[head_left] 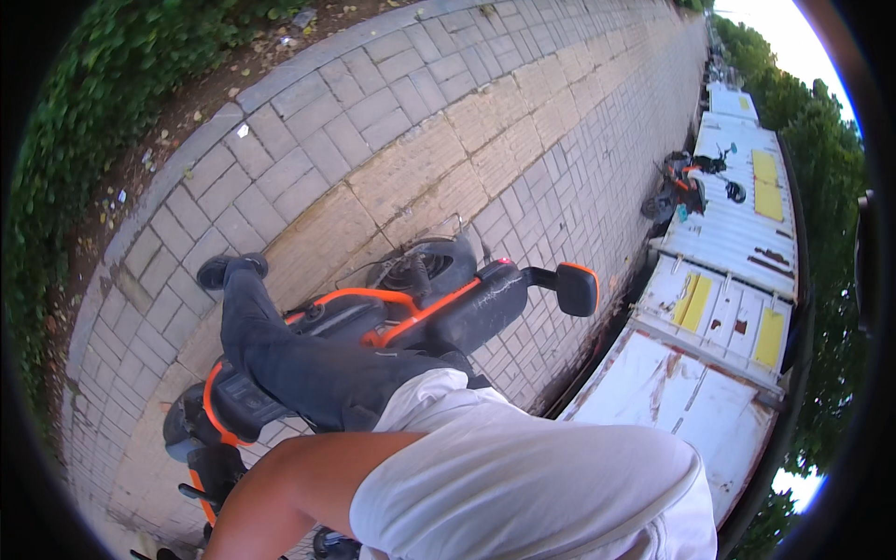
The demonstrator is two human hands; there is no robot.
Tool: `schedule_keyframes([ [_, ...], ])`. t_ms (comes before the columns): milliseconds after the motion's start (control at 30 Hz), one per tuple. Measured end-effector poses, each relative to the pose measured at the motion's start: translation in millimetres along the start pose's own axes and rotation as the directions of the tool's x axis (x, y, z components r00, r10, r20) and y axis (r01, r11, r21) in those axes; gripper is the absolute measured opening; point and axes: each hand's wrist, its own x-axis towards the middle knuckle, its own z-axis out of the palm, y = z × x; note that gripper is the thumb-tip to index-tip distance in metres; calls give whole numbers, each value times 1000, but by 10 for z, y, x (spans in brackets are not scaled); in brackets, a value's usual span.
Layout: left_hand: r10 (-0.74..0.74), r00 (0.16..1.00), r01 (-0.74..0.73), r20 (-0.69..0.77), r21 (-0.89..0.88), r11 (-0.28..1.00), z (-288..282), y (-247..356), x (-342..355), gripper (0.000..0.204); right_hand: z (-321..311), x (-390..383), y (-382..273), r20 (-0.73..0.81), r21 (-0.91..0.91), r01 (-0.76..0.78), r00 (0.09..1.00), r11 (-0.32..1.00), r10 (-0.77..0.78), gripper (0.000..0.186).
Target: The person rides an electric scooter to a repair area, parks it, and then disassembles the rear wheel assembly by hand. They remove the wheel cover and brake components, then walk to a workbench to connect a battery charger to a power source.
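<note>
The view is tilted far to one side. I sit astride an orange and black scooter (499,303), in a light shirt (523,476) and dark trousers (327,373). One of my bare arms (289,485) bends down past the lower left edge, beside the scooter's handlebar area (210,476). Its hand does not show, and neither does my other hand. My leg reaches out to a dark shoe (231,271) on the paving. A black pad with an orange rim (579,289) stands out behind the seat.
Grey paving (373,112) with a yellowish ribbed strip (411,196) runs into the distance. A hedge (103,93) borders it at left. White, rust-marked metal panels (672,392) line the right side, where another orange and black scooter (686,182) stands. Trees rise beyond.
</note>
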Motion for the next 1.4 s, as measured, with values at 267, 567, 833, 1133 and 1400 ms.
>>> schedule_keyframes([
  [267, -7, 997, 12, 72, -71, 997, -11, 176, -133, 43, -366, -700, 269, -75, 29, -108, 991, 994, 110, 41],
  [567, -374, 925, 380, 67, -159, 911, -819, -913, -711, 44, -690, -1170, -367, -85, 185, -85, 991, 979, 102, 36],
  [833, -668, 737, 628, 105, -473, 618, -1346, -1896, -1618, 62, -754, -1406, -1222, 165, 122, -64, 985, 990, 43, 25],
  [1133, -630, 695, 649, 347, -679, 343, -1474, -1740, -1875, 57, -943, -1776, -1105, 211, 123, 234, 943, 964, -256, 38],
  [1400, -850, 519, 598, 91, -749, 285, -1434, -1194, -2170, 50, -577, -2047, -1401, -453, -186, 100, 874, 978, -175, 31],
])
